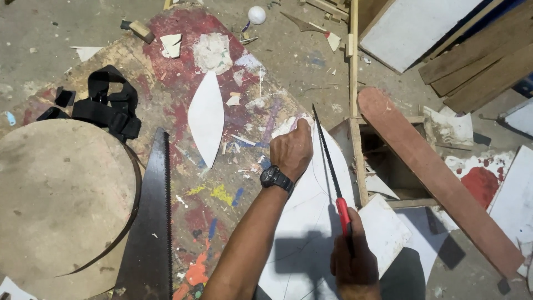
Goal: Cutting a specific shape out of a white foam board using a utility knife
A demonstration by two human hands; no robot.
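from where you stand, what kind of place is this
Most likely a rough carpentry or craft workshop. A paint-splattered work board lies on a gritty concrete floor, a large hand saw rests beside it, and the right hand runs a narrow red-handled saw along a white sheet, which the left hand steadies.

Matt white board (pixel 311 222); dark metal blade (pixel 327 153); seemingly plastic handle (pixel 343 214).

Cluttered workshop floor, hard daylight

Dusty grey concrete floor (pixel 50 33); paint-splattered board (pixel 183 50); round wooden disc (pixel 55 194) at left; reddish plank (pixel 433 172), stacked timber (pixel 477 61), white panel (pixel 416 25) at right; scraps everywhere; sharp shadows.
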